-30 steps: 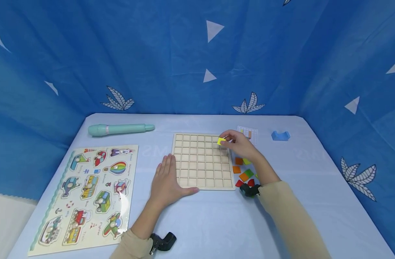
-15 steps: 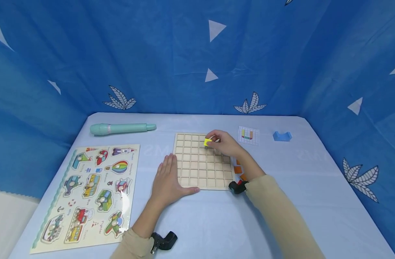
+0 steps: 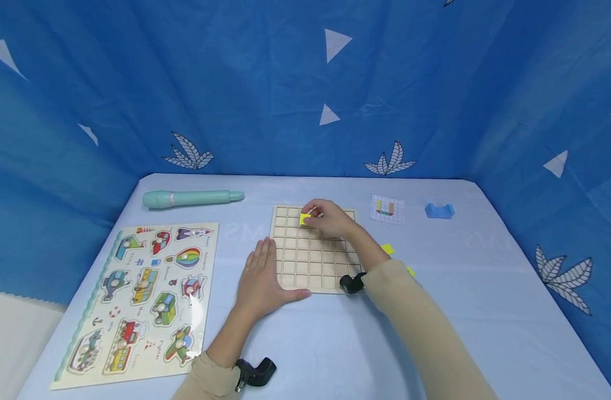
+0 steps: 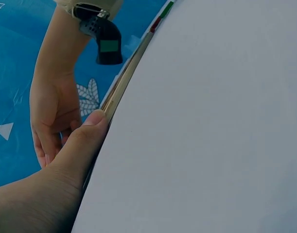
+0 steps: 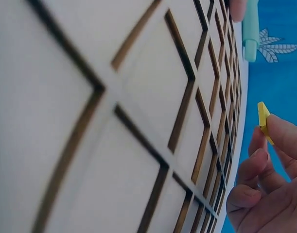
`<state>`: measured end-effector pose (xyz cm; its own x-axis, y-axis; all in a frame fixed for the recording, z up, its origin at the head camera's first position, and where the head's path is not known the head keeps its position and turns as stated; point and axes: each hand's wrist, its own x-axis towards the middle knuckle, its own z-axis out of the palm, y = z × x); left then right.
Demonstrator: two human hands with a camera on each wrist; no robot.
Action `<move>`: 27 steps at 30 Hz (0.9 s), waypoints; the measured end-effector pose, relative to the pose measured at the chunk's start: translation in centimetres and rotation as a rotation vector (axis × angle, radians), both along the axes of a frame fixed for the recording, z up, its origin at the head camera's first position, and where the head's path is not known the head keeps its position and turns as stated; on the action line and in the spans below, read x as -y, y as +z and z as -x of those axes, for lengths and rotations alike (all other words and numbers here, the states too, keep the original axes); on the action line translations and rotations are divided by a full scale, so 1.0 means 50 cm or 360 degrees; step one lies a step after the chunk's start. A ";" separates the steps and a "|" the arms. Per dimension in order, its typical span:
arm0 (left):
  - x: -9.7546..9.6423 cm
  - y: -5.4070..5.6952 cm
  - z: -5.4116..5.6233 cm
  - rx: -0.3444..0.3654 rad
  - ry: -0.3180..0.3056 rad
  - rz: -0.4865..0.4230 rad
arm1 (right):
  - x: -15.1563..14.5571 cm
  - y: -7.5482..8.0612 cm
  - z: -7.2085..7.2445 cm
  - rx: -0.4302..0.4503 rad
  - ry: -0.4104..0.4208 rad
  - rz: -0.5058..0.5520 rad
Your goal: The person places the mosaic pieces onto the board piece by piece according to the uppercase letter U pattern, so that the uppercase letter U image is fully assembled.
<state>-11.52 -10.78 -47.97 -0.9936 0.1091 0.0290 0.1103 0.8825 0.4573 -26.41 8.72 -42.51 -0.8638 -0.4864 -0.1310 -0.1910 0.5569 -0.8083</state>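
A wooden grid board (image 3: pixel 305 255) lies flat on the table, its square cells bare where they show. My right hand (image 3: pixel 330 218) is over the board's far part and pinches a yellow square tile (image 3: pixel 305 218) between thumb and fingers. In the right wrist view the tile (image 5: pixel 263 118) stands tilted, apart from the board. My left hand (image 3: pixel 259 280) rests at the board's near left corner, fingers straight along the left edge and thumb along the front edge. The left wrist view shows its thumb (image 4: pixel 82 141) against the board's side.
Yellow tiles (image 3: pixel 387 249) lie right of the board, partly hidden by the right arm. Behind them is a pattern card (image 3: pixel 387 209), with a blue holder (image 3: pixel 439 211) farther right. A picture puzzle (image 3: pixel 135 300) lies at left, and a green microphone-like stick (image 3: pixel 192 199) at the back.
My right hand has carried the yellow tile leftward across the far rows of the board, uncovering the pattern card. The left hand has stayed at the board's corner.
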 end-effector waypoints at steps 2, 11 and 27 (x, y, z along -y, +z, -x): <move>-0.001 0.000 0.000 0.0000 0.0000 -0.0002 | 0.008 -0.002 0.000 0.0000 0.0001 -0.0015; 0.000 -0.004 0.001 -0.0010 0.0003 -0.0005 | 0.039 -0.008 0.002 -0.0022 -0.0011 -0.0059; 0.000 -0.004 0.000 -0.0015 0.0000 0.0006 | 0.077 -0.014 0.001 -0.0064 -0.0116 -0.0239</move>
